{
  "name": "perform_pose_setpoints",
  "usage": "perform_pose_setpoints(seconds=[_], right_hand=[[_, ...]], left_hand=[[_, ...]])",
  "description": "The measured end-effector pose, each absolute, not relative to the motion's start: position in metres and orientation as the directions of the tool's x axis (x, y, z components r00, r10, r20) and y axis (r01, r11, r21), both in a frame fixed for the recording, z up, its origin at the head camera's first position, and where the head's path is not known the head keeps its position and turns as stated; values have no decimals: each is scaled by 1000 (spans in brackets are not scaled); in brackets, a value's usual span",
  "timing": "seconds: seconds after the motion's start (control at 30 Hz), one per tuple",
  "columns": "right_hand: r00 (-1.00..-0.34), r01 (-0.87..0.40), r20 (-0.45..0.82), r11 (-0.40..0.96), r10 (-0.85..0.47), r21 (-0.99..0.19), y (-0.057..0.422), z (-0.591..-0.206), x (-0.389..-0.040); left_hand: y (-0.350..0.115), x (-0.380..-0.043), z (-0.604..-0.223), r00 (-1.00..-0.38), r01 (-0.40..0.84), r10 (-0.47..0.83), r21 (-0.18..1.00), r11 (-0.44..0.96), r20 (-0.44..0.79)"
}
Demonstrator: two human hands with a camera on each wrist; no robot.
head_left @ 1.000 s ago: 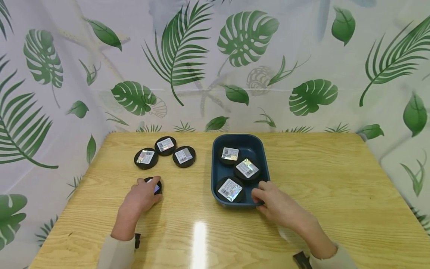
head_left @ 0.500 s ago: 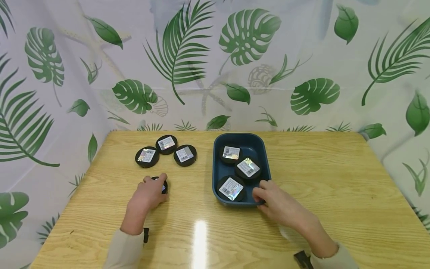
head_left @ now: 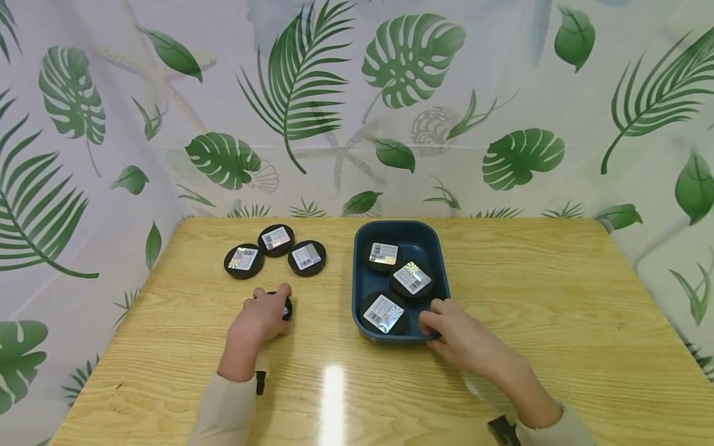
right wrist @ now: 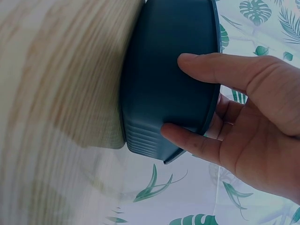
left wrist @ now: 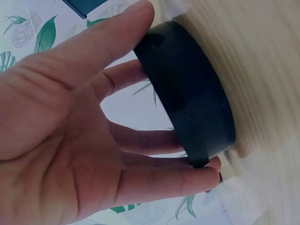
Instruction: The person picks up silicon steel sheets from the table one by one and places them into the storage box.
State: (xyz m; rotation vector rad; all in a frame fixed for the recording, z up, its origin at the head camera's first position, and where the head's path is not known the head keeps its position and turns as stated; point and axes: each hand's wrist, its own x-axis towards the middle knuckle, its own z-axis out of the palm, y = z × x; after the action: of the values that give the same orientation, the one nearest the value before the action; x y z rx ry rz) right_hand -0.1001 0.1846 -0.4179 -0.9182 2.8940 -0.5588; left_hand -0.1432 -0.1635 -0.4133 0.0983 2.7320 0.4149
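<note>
My left hand (head_left: 262,319) grips a round black disc (left wrist: 187,93) by its edge, thumb on one side and fingers round the other. The disc's flat face is mostly covered by the hand in the head view, and its lower edge is right at the wooden tabletop in the left wrist view. My right hand (head_left: 465,337) holds the near right corner of a dark blue tray (head_left: 398,232), with thumb and a finger against its outer wall in the right wrist view. Inside lie three black discs (head_left: 411,279) with silvery barcode labels.
Three more labelled black discs (head_left: 307,257) lie grouped on the wooden table (head_left: 530,272), left of the tray and beyond my left hand. A leaf-patterned white cloth (head_left: 346,124) rises behind the table and along its sides.
My left hand has slid rightward with the black disc, toward the tray. The right hand keeps its hold on the tray, and the other discs stay put.
</note>
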Motion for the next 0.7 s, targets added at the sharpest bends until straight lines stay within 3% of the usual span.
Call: perform_pose_setpoints(seconds=[0.7], right_hand=[[-817,-555,63,753,-573,-353,186,-418,-99]], left_hand=[[-127,-166,-411,-921,61,182,332,941,-345]])
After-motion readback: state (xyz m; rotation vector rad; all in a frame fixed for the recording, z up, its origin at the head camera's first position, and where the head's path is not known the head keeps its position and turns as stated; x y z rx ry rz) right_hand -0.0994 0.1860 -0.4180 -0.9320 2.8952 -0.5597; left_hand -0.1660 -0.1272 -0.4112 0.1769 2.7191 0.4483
